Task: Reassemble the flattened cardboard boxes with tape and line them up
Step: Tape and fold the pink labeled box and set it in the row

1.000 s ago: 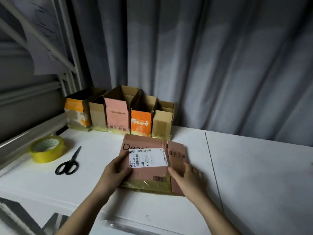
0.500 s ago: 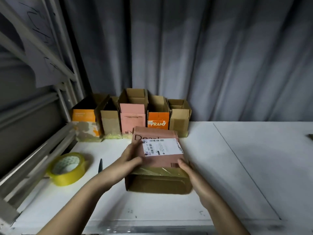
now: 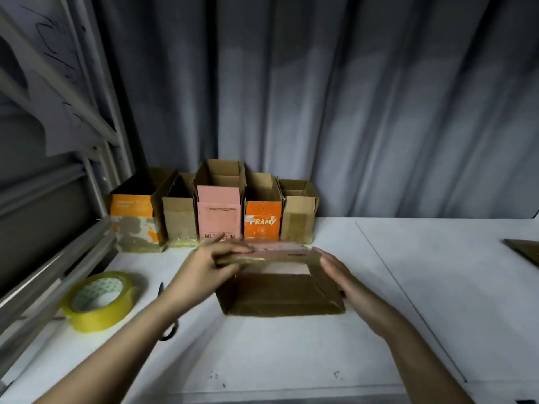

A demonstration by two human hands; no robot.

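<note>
A pink and brown cardboard box (image 3: 280, 293) stands on the white table (image 3: 408, 301) in front of me, tipped so its open side faces me and its brown flaps spread toward me. My left hand (image 3: 204, 266) grips the box's upper left edge. My right hand (image 3: 338, 272) lies flat with straight fingers against the box's right side. Several assembled open boxes (image 3: 218, 211) stand in a row at the back by the curtain. A roll of yellow tape (image 3: 99, 301) lies at the left, and scissors (image 3: 163, 301) show partly behind my left forearm.
A grey metal rack (image 3: 58, 199) borders the table on the left. A dark curtain (image 3: 350, 112) hangs behind. A flat piece of cardboard (image 3: 525, 252) pokes in at the right edge. A seam line (image 3: 408, 301) runs across the table.
The box has been turned from label-up to standing with its open side toward me. My left hand moved onto its upper edge, and my right hand shifted to its right side.
</note>
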